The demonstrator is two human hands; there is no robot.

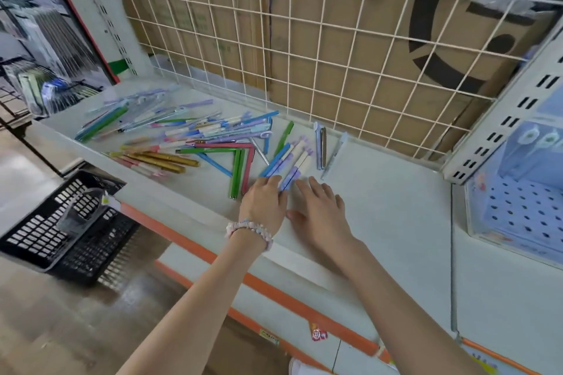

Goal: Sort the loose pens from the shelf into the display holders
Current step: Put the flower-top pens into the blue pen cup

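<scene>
Many loose pens [182, 137] in green, pink, blue, purple and gold lie scattered across the pale shelf [380, 192]. A small bunch of blue, purple and white pens [292, 158] lies side by side near the middle. My left hand [265, 201], with a bead bracelet on the wrist, rests its fingertips on the near ends of that bunch. My right hand [320, 210] lies flat on the shelf just right of the bunch, fingers straight. A light blue display holder [518, 207] with rows of holes stands at the right.
A white wire grid [304, 39] backs the shelf, with cardboard boxes behind it. Two more pens [321, 146] and a clear divider [338, 152] lie right of the bunch. A black plastic basket [61, 228] sits on the floor at the left.
</scene>
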